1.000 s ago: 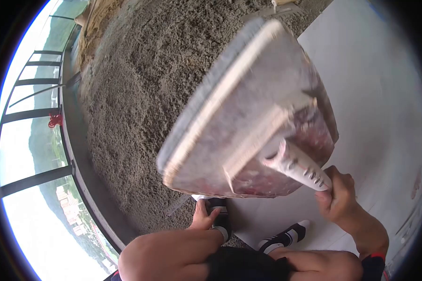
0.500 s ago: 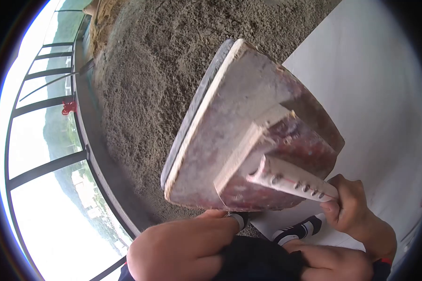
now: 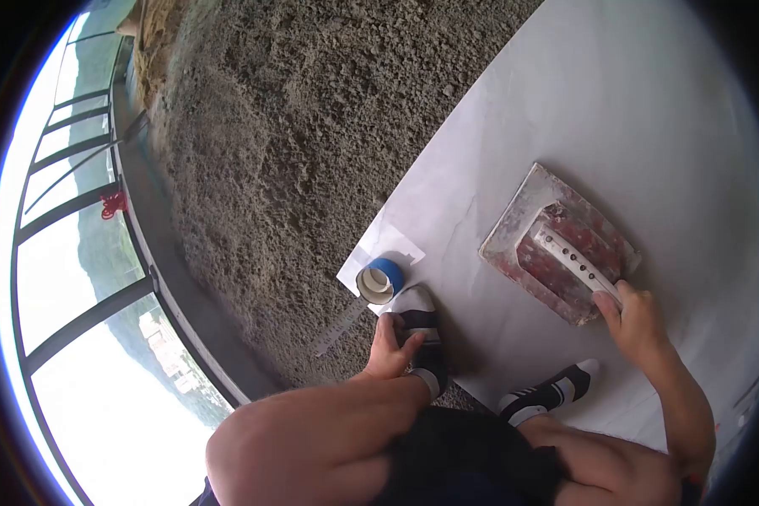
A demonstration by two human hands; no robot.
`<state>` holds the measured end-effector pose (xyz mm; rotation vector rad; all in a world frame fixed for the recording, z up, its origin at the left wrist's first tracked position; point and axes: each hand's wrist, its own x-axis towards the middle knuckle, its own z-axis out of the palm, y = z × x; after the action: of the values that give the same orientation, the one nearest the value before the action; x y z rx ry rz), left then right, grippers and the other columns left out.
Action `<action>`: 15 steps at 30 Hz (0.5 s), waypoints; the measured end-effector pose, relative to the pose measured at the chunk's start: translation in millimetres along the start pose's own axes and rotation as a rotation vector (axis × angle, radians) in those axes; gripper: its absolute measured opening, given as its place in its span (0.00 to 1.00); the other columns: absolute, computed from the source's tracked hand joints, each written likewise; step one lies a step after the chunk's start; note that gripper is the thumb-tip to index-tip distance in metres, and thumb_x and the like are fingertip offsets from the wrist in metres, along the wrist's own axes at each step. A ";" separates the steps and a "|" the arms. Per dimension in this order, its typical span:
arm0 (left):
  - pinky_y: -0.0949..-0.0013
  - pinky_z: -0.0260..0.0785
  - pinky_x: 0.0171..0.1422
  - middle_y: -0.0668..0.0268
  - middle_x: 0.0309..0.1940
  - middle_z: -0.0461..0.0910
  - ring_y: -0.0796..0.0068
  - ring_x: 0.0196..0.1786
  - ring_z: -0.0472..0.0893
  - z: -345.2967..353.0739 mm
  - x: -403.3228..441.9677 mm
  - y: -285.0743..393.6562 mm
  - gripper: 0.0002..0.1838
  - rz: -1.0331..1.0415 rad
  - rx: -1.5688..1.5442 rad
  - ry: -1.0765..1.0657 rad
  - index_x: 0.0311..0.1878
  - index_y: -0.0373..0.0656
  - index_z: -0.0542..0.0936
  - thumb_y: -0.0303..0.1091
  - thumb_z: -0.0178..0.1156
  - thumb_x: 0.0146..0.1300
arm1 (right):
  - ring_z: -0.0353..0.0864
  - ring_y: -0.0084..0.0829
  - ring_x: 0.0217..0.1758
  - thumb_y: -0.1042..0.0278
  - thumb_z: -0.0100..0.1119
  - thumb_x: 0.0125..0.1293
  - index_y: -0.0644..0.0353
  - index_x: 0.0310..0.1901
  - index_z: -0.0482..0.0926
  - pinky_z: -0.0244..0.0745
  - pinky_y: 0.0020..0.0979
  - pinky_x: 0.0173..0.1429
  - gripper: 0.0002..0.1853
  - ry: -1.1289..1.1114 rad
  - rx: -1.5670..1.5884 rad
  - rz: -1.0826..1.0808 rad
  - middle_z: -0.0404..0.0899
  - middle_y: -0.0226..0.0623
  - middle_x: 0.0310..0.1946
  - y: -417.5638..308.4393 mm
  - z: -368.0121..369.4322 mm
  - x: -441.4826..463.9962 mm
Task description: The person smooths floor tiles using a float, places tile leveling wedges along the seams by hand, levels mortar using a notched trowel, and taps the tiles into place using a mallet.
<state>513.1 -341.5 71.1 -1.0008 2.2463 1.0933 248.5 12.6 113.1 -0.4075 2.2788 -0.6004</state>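
My right hand (image 3: 637, 319) is closed round the rear end of the pale handle of a worn red-and-grey block tool (image 3: 523, 228), which lies flat on a large light grey slab (image 3: 565, 110). My left hand (image 3: 388, 347) is beside my left shoe (image 3: 415, 316), at the slab's edge, thumb spread from the bent fingers; nothing shows between them. Just above this hand, a blue tape roll (image 3: 385, 275) rests near the slab's corner. A thin, clear or metallic strip (image 3: 339, 331) runs from beside the roll over the grey mortar.
Rough grey mortar (image 3: 287, 152) spreads left of the slab. A railing (image 3: 93, 312) with a red ornament (image 3: 113, 204) curves along the far left. My right shoe (image 3: 552, 395) stands on the slab. At the upper left is a pile of tan material (image 3: 153, 51).
The block tool, held up close to the camera before, has come down to the right onto the slab with my right hand. The tape roll and slab corner have come into view.
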 end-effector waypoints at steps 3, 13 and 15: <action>0.61 0.68 0.49 0.59 0.38 0.71 0.66 0.41 0.71 -0.3 0.3 -7.2 0.29 -0.006 0.028 -0.038 0.49 0.38 0.67 0.50 0.70 0.60 | 0.81 0.58 0.25 0.46 0.52 0.75 0.66 0.29 0.73 0.72 0.47 0.28 0.27 -0.019 0.075 -0.037 0.77 0.55 0.18 -10.5 -10.7 1.1; 0.58 0.56 0.76 0.38 0.71 0.62 0.51 0.81 0.52 -216.1 -113.2 184.6 0.31 0.082 0.121 -0.902 0.71 0.30 0.65 0.31 0.56 0.66 | 0.78 0.49 0.16 0.45 0.59 0.70 0.64 0.31 0.71 0.73 0.42 0.20 0.26 0.147 0.253 -0.748 0.75 0.46 0.15 -120.6 -57.3 -2.8; 0.56 0.57 0.75 0.41 0.62 0.68 0.48 0.72 0.63 -30.6 -0.5 109.3 0.31 -0.100 -0.069 -0.404 0.67 0.30 0.64 0.35 0.60 0.65 | 0.81 0.50 0.19 0.46 0.55 0.72 0.64 0.33 0.74 0.75 0.45 0.22 0.24 0.051 0.032 -0.546 0.79 0.49 0.19 -98.1 -24.0 16.6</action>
<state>427.3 -319.6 142.1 -0.8212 1.8291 1.2124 230.6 -70.3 170.5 -1.0242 2.2001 -0.9208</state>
